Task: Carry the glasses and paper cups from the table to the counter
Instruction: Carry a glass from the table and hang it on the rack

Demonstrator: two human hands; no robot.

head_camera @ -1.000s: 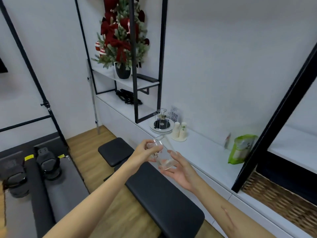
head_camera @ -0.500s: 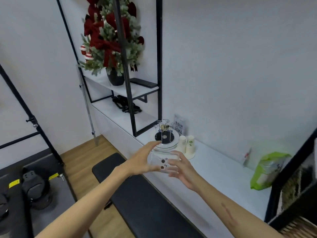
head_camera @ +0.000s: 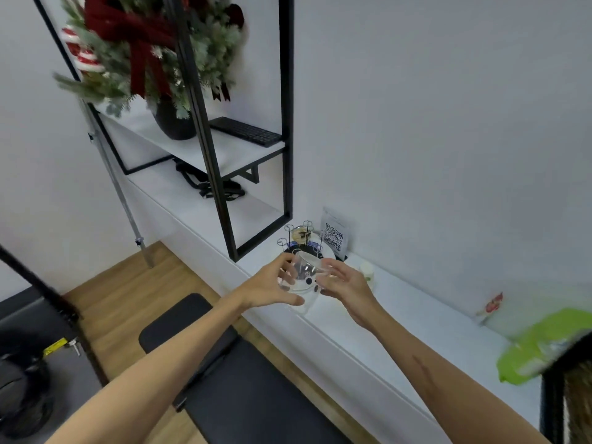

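Observation:
A clear drinking glass [head_camera: 304, 272] is held between both hands just above the white counter [head_camera: 413, 318]. My left hand [head_camera: 272, 285] grips its left side with curled fingers. My right hand [head_camera: 341, 282] holds its right side with fingers bent round it. Directly behind the glass stands a wire cup rack [head_camera: 302, 237] on a round black-and-white base. A stack of paper cups [head_camera: 367, 271] stands on the counter just right of my right hand, partly hidden by it.
A QR-code sign [head_camera: 333, 236] leans on the wall behind the rack. A green bag [head_camera: 544, 346] lies far right on the counter. A black-framed shelf [head_camera: 224, 149] holds a keyboard and a decorated plant. A black padded bench [head_camera: 243, 386] stands below.
Both hands have carried the glass forward toward the cup rack and over the counter. The view has moved closer and turned left, so the green bag sits further right.

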